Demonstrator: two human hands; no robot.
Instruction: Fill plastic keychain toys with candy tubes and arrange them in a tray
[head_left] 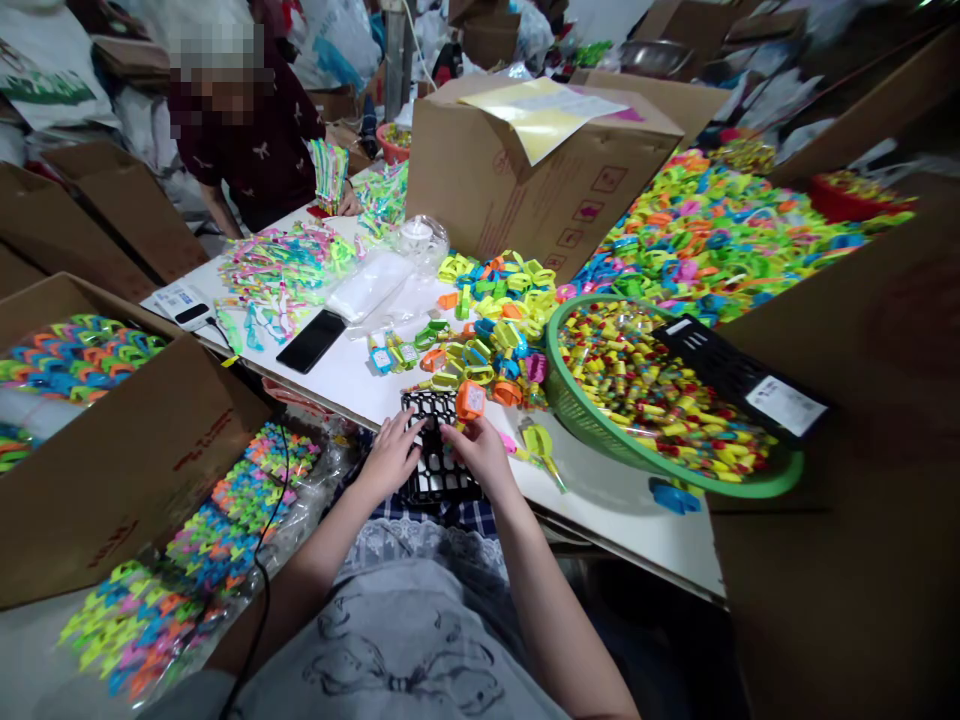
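- Black gridded tray (439, 480) at the near edge of the desk (622, 530), right in front of the body, between both hands.
- Left hand (394, 452) laid over the tray's left side, fingers spread; right hand (480, 452) bent over its right side, an orange toy watch (471, 400) right at the fingertips. Cannot tell, for either grip, whether clenched or merely resting, nor whether grasping the watch.
- Apparently midway through a long batch: bundles in clear plastic (217, 520) and a carton (135, 480) with tight, colourful rows (75, 365) at left, seemingly finished. Hard to make out how full the tray is.
- Plenty left, by the look of it: loose toy watches (517, 300) just beyond the tray, a far bigger heap (697, 240) behind, a green basket (772, 485) full of yellow-and-red tubes (637, 385).
- Across the basket, a second black tray (720, 370).
- Farther left, a phone (311, 340), clear bags (371, 285), pastel strips (285, 265) and a co-worker (255, 160) in a dark top.
- In the way: a tall cardboard box (495, 170) partly blocking the big heap; stray yellow-green watch (540, 445) beside the right hand.
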